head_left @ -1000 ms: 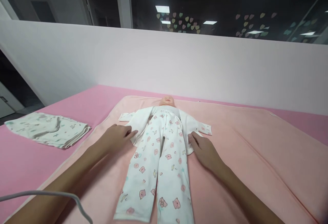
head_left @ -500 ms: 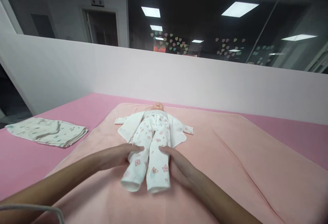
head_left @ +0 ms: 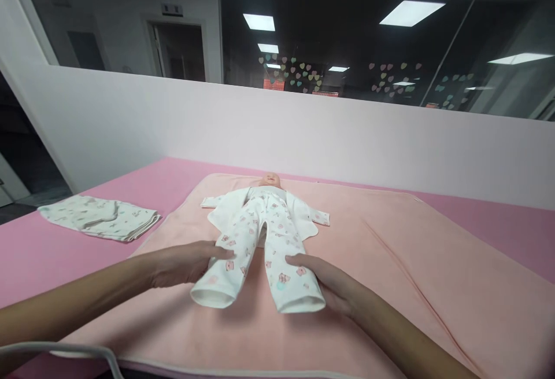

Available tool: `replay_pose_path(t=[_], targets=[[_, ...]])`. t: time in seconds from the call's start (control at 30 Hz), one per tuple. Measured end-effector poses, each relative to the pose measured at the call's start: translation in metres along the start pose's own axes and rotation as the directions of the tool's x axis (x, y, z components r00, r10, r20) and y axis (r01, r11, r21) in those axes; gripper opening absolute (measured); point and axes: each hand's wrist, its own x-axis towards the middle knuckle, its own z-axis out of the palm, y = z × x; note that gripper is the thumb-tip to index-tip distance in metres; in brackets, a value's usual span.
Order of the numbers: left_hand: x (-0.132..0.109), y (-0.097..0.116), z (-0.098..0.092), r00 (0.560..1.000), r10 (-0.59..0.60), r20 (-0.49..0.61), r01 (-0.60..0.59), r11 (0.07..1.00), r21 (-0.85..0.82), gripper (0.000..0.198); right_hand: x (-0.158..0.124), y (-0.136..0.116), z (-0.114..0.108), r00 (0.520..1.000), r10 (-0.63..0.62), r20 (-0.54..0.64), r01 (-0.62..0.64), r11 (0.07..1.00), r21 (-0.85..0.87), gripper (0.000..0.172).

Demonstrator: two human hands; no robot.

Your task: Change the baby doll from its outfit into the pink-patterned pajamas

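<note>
A baby doll [head_left: 271, 179] lies on its back on a peach blanket [head_left: 390, 321], its head toward the far wall. It is dressed in a white jacket [head_left: 301, 214], spread out at both sides, and white baby pants [head_left: 255, 228] printed with small pink animals. My left hand [head_left: 195, 260] is closed round the pants leg on the left, thumb on top. Round the other leg, my right hand [head_left: 325, 275] grips in the same way. Both cuffs gape toward me, raised a little off the blanket. The doll's feet are not visible.
To the left, a folded patterned cloth [head_left: 104, 217] rests on the pink table surface [head_left: 151, 185]. A low white wall [head_left: 303, 130] runs along the back, with dark glass above it. A grey cable [head_left: 65, 347] crosses the lower left corner.
My hands have moved apart, spreading the two pants legs wider, with a gap now between them. The cuffs have come up slightly. The view has shifted a little.
</note>
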Motion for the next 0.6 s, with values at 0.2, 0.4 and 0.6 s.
replay_pose_path(t=[0.2, 0.4, 0.6], targets=[[0.0, -0.045, -0.003, 0.998, -0.011, 0.059, 0.001, 0.984, 0.176, 0.052, 0.0, 0.033, -0.031, 0.992, 0.122, 0.013, -0.103, 0.881, -0.462, 0.055], [-0.001, -0.019, -0.068, 0.995, 0.064, -0.079, 0.024, 0.603, 0.797, 0.032, 0.015, 0.002, -0.057, 0.922, -0.361, -0.143, -0.017, 0.331, -0.943, 0.034], [0.084, -0.008, -0.089, 0.708, 0.691, -0.147, -0.093, 0.297, 0.95, 0.028, 0.083, -0.01, -0.076, 0.766, -0.6, 0.232, 0.265, -0.034, -0.964, 0.025]])
